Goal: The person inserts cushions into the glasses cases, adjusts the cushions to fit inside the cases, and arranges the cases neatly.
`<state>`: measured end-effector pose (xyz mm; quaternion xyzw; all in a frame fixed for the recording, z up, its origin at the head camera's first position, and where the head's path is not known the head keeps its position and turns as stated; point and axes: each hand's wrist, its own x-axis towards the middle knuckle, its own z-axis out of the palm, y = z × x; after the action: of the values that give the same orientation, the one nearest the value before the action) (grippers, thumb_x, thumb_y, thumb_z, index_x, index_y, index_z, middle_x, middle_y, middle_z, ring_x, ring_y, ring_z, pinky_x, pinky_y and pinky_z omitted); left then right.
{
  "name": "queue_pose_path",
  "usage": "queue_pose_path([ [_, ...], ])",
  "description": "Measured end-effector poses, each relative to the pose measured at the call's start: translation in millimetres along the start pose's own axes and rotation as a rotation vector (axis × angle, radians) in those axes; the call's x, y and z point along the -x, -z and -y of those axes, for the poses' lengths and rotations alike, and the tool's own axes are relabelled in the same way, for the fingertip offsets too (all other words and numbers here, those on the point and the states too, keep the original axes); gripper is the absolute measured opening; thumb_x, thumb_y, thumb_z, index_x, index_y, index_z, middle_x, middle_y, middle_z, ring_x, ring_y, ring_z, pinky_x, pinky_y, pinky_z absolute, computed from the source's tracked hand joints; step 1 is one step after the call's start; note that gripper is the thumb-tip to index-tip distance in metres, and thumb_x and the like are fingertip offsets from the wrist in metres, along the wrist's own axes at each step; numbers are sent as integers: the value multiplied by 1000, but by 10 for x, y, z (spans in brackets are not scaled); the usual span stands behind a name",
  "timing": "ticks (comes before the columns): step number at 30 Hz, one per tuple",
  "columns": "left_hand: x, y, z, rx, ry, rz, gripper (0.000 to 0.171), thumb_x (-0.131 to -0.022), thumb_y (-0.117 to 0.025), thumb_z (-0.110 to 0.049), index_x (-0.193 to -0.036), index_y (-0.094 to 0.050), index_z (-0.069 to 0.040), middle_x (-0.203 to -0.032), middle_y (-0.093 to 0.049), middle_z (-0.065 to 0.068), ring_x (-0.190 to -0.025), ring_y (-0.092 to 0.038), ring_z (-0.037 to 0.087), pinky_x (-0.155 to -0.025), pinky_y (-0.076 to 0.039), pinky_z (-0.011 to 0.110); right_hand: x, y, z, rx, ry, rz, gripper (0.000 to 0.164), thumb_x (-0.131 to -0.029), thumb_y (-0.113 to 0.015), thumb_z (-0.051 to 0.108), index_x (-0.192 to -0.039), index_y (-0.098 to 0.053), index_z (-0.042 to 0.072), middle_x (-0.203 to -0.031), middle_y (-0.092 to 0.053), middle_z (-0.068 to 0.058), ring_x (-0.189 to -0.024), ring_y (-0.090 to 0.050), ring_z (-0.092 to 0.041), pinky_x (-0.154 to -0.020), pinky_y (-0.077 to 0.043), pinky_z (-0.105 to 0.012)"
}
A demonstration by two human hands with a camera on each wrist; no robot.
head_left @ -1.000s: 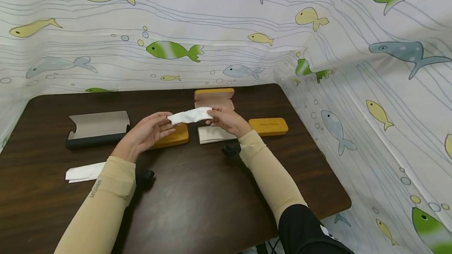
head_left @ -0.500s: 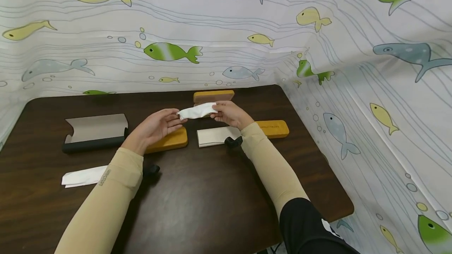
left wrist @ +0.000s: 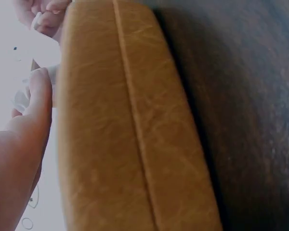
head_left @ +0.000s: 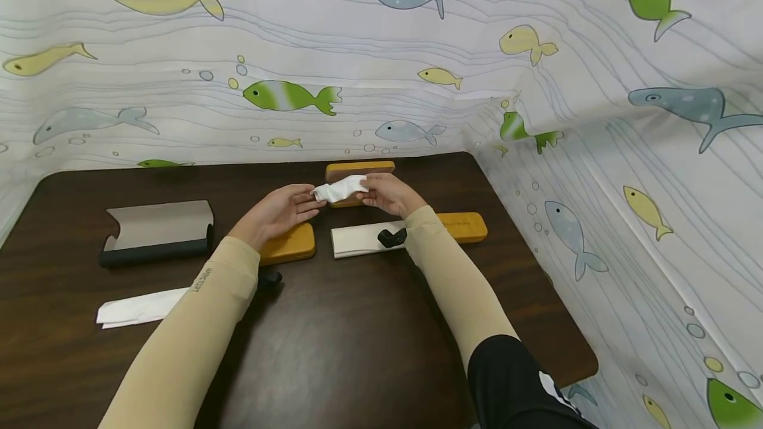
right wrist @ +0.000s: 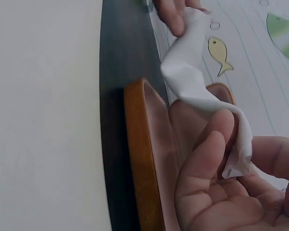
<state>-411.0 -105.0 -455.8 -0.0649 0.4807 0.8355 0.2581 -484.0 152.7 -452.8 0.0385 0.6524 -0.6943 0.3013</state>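
Note:
A narrow strip of white cloth [head_left: 341, 189] is stretched between my two hands above the table. My left hand [head_left: 277, 214] pinches its left end, the other fingers loosely extended. The other end is gripped between thumb and fingers of my right hand [head_left: 390, 194]. In the right wrist view the cloth [right wrist: 185, 72] looks twisted and slack. Just behind and below it stands an open tan glasses case [head_left: 359, 169] with a pinkish lining, partly hidden by the hands. A closed tan case [left wrist: 130, 125] fills the left wrist view, beside my left hand [left wrist: 19, 144].
An open dark case [head_left: 157, 234] with a grey lining lies at the left. Nearer me is a folded white cloth [head_left: 140, 308], partly behind the left sleeve. A cream folded cloth [head_left: 357, 241] lies mid-table, with another closed tan case [head_left: 461, 227] at the right.
My left hand has moved right, closer to my right hand. The white cloth has shifted right and now looks shorter and more bunched. The cases stay in place.

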Motion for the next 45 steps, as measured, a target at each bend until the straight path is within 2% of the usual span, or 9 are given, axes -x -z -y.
queue_pose_path([
  [6,-125,-3,54,11,6,-14,30,-112,-37,-21,-137,-38,-4,-160,-24,19,-149,-30,35,-120,-28,41,-68,97,-38,-18,-13,-43,22,-107,-53,8,-123,-58,-5,-95,-61,-11,-74,-65,-17,-67,-54,-25],
  [10,-189,-1,79,0,15,-7,50,-112,-34,-18,-156,-18,1,-166,-14,20,-151,-25,36,-120,-26,42,-87,127,-56,2,-31,-58,39,-106,-52,6,-142,-47,-7,-99,-59,-12,-75,-66,-17,-69,-56,-24],
  [13,-223,-4,85,-44,11,11,57,-113,-32,-17,-160,-8,2,-168,-9,19,-152,-23,34,-121,-25,42,-94,151,-59,28,-46,-65,48,-106,-51,5,-151,-38,-6,-103,-59,-13,-76,-66,-17,-69,-56,-23],
  [19,-231,-16,76,-142,-18,8,54,-113,-29,-19,-159,-9,3,-169,-2,18,-153,-21,34,-122,-23,45,-110,207,-38,97,-24,-76,53,-106,-51,4,-154,-33,-7,-108,-59,-16,-75,-67,-16,-69,-56,-22],
  [25,-241,-52,88,-235,-9,-17,53,-113,-31,-20,-157,-13,4,-167,-9,19,-152,-22,35,-121,-25,48,-100,295,-7,198,-45,-108,62,-106,-52,6,-159,-23,-3,-117,-58,-17,-75,-67,-14,-66,-54,-22],
  [33,-221,-71,88,-330,-8,-47,52,-113,-35,-21,-155,-19,4,-166,-16,19,-153,-21,33,-121,-26,49,-110,373,2,271,-42,-147,53,-106,-51,4,-154,-33,-7,-104,-61,-16,-70,-65,-12,-60,-50,-19],
  [38,-221,-86,98,-377,-25,-58,50,-112,-35,-21,-154,-23,4,-166,-16,19,-153,-20,33,-121,-26,50,-103,395,19,320,-47,-160,53,-106,-50,3,-155,-31,-8,-113,-60,-20,-70,-64,-13,-60,-50,-19],
  [41,-219,-107,113,-477,-64,-89,46,-112,-36,-21,-152,-30,3,-164,-21,18,-152,-24,32,-119,-30,51,-87,395,41,382,-42,-185,50,-106,-50,3,-153,-35,-8,-123,-58,-23,-70,-64,-12,-59,-51,-18],
  [45,-225,-148,135,-704,-150,-145,40,-111,-39,-21,-146,-44,-1,-154,-39,19,-143,-37,36,-114,-37,53,-73,413,64,471,-30,-221,45,-105,-49,1,-149,-43,-8,-130,-57,-26,-71,-64,-12,-61,-53,-17],
])
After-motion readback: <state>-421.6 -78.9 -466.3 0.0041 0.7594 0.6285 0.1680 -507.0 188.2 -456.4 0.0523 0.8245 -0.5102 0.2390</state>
